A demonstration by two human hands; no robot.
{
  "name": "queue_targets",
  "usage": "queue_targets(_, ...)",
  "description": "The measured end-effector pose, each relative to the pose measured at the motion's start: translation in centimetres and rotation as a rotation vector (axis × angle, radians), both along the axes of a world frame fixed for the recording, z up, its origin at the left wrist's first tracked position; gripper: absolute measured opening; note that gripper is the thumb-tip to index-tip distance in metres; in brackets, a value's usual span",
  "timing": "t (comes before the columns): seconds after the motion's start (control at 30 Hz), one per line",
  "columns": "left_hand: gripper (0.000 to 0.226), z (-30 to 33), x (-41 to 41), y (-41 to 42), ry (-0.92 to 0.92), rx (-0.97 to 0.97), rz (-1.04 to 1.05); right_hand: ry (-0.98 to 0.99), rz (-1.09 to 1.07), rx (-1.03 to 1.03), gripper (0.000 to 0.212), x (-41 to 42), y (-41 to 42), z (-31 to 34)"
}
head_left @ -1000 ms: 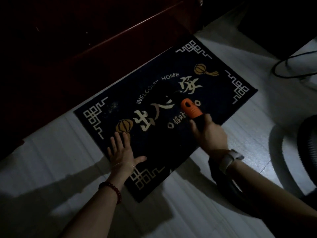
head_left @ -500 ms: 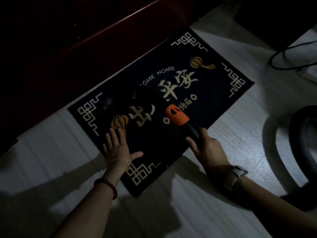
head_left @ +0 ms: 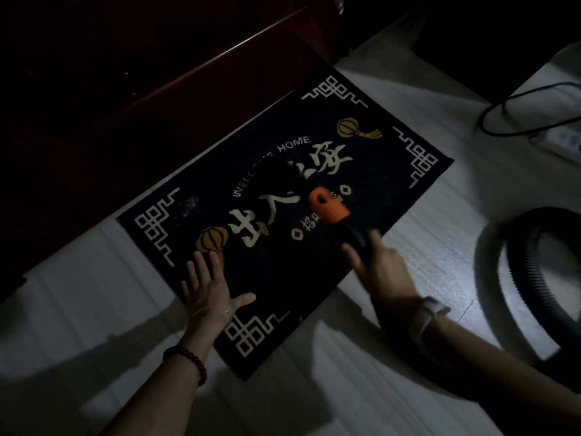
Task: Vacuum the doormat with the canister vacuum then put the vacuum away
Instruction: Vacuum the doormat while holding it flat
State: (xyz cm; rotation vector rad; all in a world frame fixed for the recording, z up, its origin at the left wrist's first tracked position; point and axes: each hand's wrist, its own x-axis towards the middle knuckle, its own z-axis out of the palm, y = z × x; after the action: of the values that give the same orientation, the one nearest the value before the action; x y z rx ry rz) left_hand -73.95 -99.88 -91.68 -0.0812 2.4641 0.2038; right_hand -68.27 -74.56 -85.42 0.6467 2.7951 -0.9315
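On the pale tiled floor (head_left: 361, 404) we see a dark navy rectangular doormat (head_left: 377, 171) with cream corner fretwork, orange lanterns, large cream characters and the words "WELCOME HOME". It lies at a slant, its far long edge close along a dark red wooden cabinet front (head_left: 157, 89).

Our left hand (head_left: 210, 291) lies flat on the near left part of the mat, its fingers (head_left: 201, 265) straight and spread, the thumb out to the side, palm pressing the pile beside a lantern. A string of dark red beads (head_left: 191, 361) circles that wrist.

Our right hand (head_left: 383, 269) grips the black wand of the canister vacuum, fingers curled round it with the index finger stretched along the side. Ahead of the hand the wand carries a ribbed orange plastic collar (head_left: 328, 207), and beyond that a black nozzle head (head_left: 279, 174) sits on the middle of the mat, covering part of the lettering; in the dim light we cannot tell its exact shape. A pale wristwatch (head_left: 432, 313) sits on that wrist.

To the right, a black ribbed vacuum hose (head_left: 531, 278) curves over the floor, well apart from the mat. Farther back, a thin black cable (head_left: 503, 102) loops near a white power strip (head_left: 562, 143).
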Motion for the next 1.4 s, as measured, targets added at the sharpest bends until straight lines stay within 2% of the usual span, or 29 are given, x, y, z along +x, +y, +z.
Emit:
queue_targets(0.1, 0.116, -0.1, 0.0, 0.0, -0.001, -0.001, 0.005, 0.044, -0.250, -0.034, 0.042, -3.1, 3.0, 0.4)
queue_targets(0.17, 0.116, -0.2, 0.0, 0.0, 0.005, -0.002, 0.004, 0.081, -0.281, -0.049, 0.041, -4.3, 2.5, 0.5)
queue_targets(0.23, 0.115, -0.1, 0.0, 0.0, 0.009, 0.003, -0.002, 0.085, -0.172, -0.122, 0.034, -4.1, -0.1, 0.8)
queue_targets(0.3, 0.114, 0.0, 0.1, 0.0, 0.020, 0.012, 0.001, -0.001, 0.073, -0.178, 0.027, -2.4, -3.1, 0.9)
queue_targets(0.37, 0.114, 0.1, 0.2, 0.0, 0.027, 0.020, 0.010, -0.079, 0.272, -0.130, 0.031, -0.8, -4.5, 1.0)
queue_targets(0.4, 0.114, 0.2, 0.2, 0.0, 0.028, 0.020, 0.010, -0.079, 0.291, -0.088, 0.034, -0.7, -4.2, 1.1)
queue_targets(0.47, 0.115, 0.1, 0.2, -0.2, 0.025, 0.019, 0.004, -0.010, 0.182, -0.057, 0.036, -1.9, -2.7, 1.0)
queue_targets(0.57, 0.116, 0.1, 0.2, -0.3, 0.012, 0.030, -0.004, 0.066, -0.115, -0.101, 0.039, -5.0, -0.9, 1.5)
queue_targets(0.6, 0.116, 0.1, 0.3, -0.2, 0.022, 0.029, -0.005, 0.059, -0.121, -0.133, 0.040, -5.5, -1.1, 1.5)
queue_targets(0.67, 0.117, 0.1, 0.3, -0.3, 0.049, 0.033, 0.002, 0.006, 0.041, -0.214, 0.038, -4.9, -3.5, 1.6)
queue_targets(0.77, 0.114, 0.0, 0.6, -0.6, 0.071, 0.038, -0.013, -0.127, 0.462, -0.122, 0.037, -1.1, -8.6, 1.5)
queue_targets(0.83, 0.110, -0.2, 0.8, -0.9, 0.072, 0.053, -0.032, -0.124, 0.555, -0.096, 0.036, -0.3, -9.2, 1.4)
queue_targets(1.03, 0.115, -0.4, 0.6, -0.9, 0.082, 0.087, 0.000, -0.012, 0.137, -0.234, 0.025, -6.0, -4.2, 1.8)
queue_targets(1.13, 0.108, -0.3, -0.1, -1.4, 0.021, 0.096, -0.044, -0.027, 0.260, -0.307, 0.025, -4.7, -6.3, 1.9)
queue_targets(1.23, 0.095, 0.1, -0.3, -3.5, 0.006, 0.175, -0.096, -0.090, 0.400, -0.191, 0.040, -2.3, -8.0, 1.7)
queue_targets(1.3, 0.094, 0.4, 0.7, -5.6, 0.071, 0.140, -0.086, -0.085, 0.334, -0.189, 0.041, -2.6, -6.9, 1.7)
queue_targets(1.4, 0.106, 0.4, 2.3, -7.6, 0.139, 0.028, -0.007, -0.060, 0.227, -0.191, 0.032, -3.9, -5.4, 1.7)
